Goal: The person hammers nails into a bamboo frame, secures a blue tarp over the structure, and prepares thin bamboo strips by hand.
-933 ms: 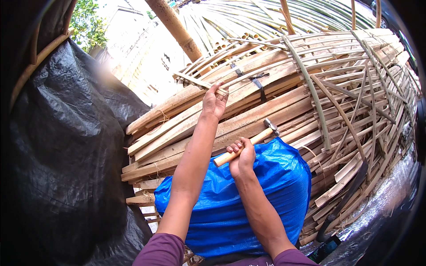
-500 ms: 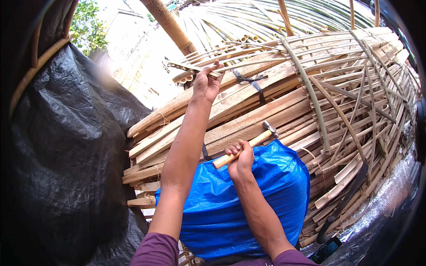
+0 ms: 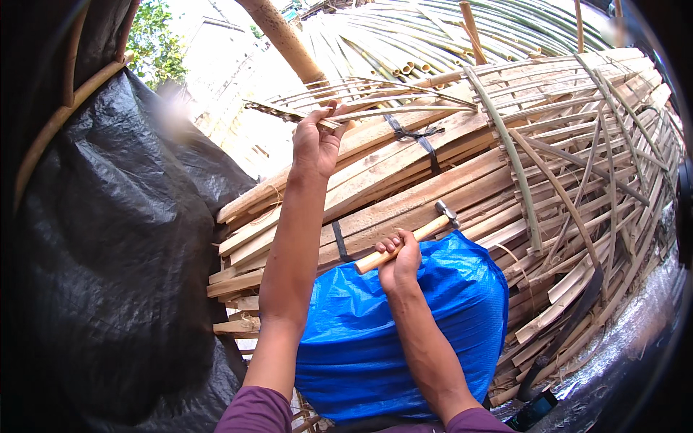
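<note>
Hammer (image 3: 408,242) in right hand (image 3: 399,261) above blue tarp (image 3: 404,332); left hand (image 3: 316,141) grips bamboo strips (image 3: 361,108).

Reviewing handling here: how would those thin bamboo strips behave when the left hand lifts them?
The strips are long and thin, so probably light and springy. They already bow beyond the left hand, so free ends would likely sag and whip. Splintery edges seem likely.

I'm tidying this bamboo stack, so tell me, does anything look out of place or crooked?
Yes: the thin bamboo strips that the left hand grips fan out above the flat slat pile, angled off its run. The right hand holds a hammer over the blue tarp. Nothing looks broken.
</note>
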`<state>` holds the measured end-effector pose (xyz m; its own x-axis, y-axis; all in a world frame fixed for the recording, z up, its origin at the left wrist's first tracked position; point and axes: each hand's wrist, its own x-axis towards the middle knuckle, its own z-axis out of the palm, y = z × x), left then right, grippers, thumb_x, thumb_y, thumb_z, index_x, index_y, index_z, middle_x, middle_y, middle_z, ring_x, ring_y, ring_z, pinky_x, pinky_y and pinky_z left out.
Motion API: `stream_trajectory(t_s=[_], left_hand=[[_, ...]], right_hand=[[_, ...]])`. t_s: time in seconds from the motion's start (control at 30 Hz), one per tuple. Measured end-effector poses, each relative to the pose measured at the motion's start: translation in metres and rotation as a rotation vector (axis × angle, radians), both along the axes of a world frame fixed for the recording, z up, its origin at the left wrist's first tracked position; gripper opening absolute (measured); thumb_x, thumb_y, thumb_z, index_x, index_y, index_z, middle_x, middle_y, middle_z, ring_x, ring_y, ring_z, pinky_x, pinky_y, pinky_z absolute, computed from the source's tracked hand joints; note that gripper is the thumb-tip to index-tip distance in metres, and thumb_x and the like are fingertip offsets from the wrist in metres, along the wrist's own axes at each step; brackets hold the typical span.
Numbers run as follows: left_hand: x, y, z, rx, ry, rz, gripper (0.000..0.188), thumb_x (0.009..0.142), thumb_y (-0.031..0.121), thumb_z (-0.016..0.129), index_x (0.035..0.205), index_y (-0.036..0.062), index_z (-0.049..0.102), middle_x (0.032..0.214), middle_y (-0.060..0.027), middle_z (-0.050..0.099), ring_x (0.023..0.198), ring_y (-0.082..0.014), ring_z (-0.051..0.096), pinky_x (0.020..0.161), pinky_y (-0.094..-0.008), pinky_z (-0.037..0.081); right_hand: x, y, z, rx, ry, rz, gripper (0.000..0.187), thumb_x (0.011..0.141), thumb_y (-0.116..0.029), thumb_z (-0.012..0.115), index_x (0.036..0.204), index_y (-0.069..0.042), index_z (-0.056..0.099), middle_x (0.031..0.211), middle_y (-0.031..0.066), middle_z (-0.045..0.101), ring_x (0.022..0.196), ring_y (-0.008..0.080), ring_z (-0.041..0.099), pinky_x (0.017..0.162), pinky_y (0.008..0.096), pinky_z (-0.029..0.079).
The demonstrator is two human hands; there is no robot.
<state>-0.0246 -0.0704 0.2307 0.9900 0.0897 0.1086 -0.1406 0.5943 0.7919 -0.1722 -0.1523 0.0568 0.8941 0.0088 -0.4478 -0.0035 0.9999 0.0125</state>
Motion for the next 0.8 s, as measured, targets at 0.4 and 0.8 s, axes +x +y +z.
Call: stream_trajectory(t_s=[0.4, 0.8], left_hand=[[-0.033, 0.032, -0.001, -0.03, 0.013, -0.031, 0.018, 0.09, -0.005, 0.048, 0.107, -0.0117, 0.046, 0.113, -0.0217, 0.057, 0.119, -0.0401, 0.054, 0.105, -0.058, 0.045], [-0.109, 0.027, 0.038, 0.307, -0.237, -0.055, 0.036, 0.089, -0.008, 0.047, 0.121, 0.0022, 0.036, 0.121, -0.0208, 0.053, 0.123, -0.038, 0.053, 0.101, -0.0479, 0.052]], right_hand=[[0.001, -0.004, -0.008, 0.013, 0.008, 0.028, 0.023, 0.087, -0.012, 0.053, 0.072, -0.015, 0.036, 0.058, -0.0039, 0.031, 0.046, 0.0093, 0.031, 0.046, 0.029, 0.033], [0.0, -0.005, -0.008, 0.038, 0.024, 0.04, 0.023, 0.087, -0.014, 0.055, 0.072, -0.016, 0.037, 0.056, -0.0054, 0.027, 0.044, 0.0084, 0.028, 0.044, 0.0277, 0.03]])
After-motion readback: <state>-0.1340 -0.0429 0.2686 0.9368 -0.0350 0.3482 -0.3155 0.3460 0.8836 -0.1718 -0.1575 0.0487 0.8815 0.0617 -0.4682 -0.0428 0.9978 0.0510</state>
